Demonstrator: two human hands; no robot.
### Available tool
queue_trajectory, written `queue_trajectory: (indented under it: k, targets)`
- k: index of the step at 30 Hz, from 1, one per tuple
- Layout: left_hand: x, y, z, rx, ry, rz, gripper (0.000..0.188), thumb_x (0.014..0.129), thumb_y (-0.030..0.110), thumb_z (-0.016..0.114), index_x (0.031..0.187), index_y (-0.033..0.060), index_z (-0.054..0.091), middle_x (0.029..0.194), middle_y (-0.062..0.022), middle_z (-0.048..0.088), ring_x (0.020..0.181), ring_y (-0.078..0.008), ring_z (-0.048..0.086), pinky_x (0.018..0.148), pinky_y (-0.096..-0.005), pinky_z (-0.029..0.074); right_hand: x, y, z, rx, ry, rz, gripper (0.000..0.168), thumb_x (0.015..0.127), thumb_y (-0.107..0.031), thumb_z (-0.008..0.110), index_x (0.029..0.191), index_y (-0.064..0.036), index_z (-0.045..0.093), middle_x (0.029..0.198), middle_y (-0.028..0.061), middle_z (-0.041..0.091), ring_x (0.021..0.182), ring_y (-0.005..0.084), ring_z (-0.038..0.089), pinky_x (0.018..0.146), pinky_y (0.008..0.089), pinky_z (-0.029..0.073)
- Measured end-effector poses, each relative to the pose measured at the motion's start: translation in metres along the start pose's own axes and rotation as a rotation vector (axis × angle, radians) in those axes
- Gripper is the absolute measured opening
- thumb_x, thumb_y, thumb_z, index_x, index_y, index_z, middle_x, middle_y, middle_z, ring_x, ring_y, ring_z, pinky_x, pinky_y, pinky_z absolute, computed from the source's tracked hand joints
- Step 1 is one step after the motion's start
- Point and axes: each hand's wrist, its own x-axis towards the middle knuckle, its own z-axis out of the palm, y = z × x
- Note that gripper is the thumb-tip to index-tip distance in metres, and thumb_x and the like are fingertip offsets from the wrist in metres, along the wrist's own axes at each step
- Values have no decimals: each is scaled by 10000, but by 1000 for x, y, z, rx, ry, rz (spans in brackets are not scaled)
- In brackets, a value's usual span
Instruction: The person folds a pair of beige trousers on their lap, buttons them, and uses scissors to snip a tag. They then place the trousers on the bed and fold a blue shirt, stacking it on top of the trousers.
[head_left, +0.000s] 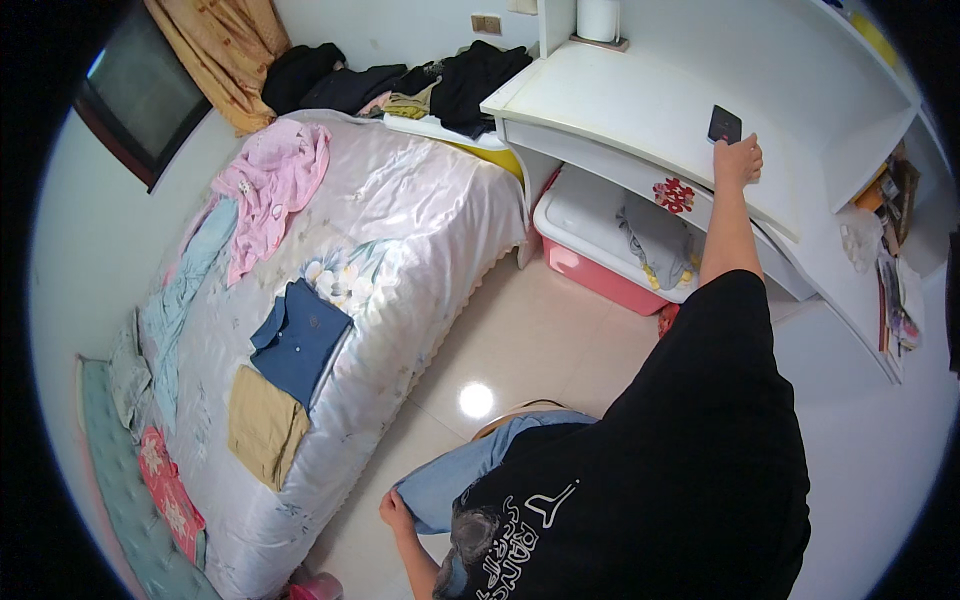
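My right hand (739, 160) reaches over the white desk (626, 97), its thumb and fingers around the near end of a dark smartphone (725, 123). The phone's far end is uncovered. Down by the knee of the blue jeans (450, 472) is my left hand (395, 511), fingers curled, with no object visible in it. On the bed (420, 202), to the left, lie a folded navy polo shirt (301, 341) and folded khaki trousers (264, 424), the two touching.
Under the desk stands a pink storage box (592, 274) with a white lid and grey cloth on top. Dark clothes (480, 79) are heaped beyond the bed. A pink blanket (277, 176) lies on the bed. Papers and books (896, 300) fill a shelf at right.
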Motion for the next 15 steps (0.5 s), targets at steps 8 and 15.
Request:
queue_trajectory:
  k: [8,15]
  targets:
    - [-1,-7,-2,-90,-2,-25,257,862,196,485,887,21,671,810,-131,653,739,-235,614,707,-329,468,2,-8,1,-197,-190,112,986,635,-610,622,1343,-35,248,1274,227,395,1195,356,374,997,456,248]
    - [-7,-14,-2,-72,-31,-65,257,871,178,475,916,11,664,842,-124,655,780,-213,608,755,-317,462,31,16,23,-241,-107,-38,1096,588,-693,617,1367,-36,213,1277,226,407,1188,358,394,995,460,275]
